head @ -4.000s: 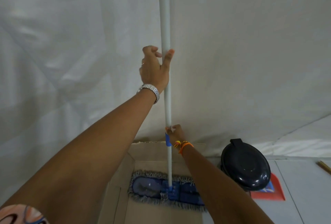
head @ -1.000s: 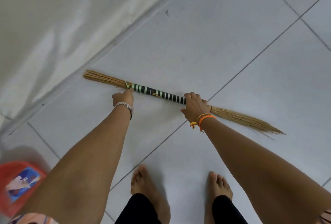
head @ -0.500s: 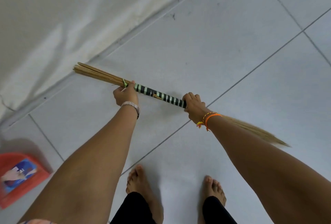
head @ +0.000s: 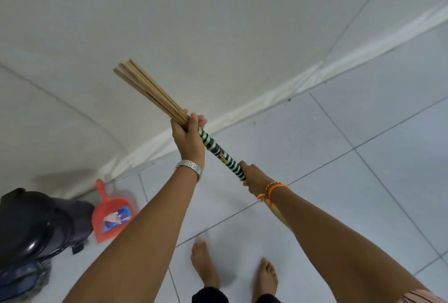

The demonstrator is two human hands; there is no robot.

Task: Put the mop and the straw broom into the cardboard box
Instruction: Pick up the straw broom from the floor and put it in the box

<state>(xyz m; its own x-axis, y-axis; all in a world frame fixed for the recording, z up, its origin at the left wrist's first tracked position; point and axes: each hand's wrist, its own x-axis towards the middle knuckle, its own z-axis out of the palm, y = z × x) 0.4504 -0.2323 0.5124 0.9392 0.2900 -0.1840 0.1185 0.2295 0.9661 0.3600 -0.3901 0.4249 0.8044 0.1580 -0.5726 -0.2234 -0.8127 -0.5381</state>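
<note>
Straw broom (head: 218, 151), one, gripped by two hands: left hand (head: 188, 140) and right hand (head: 254, 179), fingers closed round it.

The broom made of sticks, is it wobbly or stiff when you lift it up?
Probably stiff in the middle: the broom is tightly wrapped in striped tape and stays straight between the left hand and right hand. The loose stick ends fan apart, so they likely flex a bit. It looks light, since it is just thin sticks.
</note>
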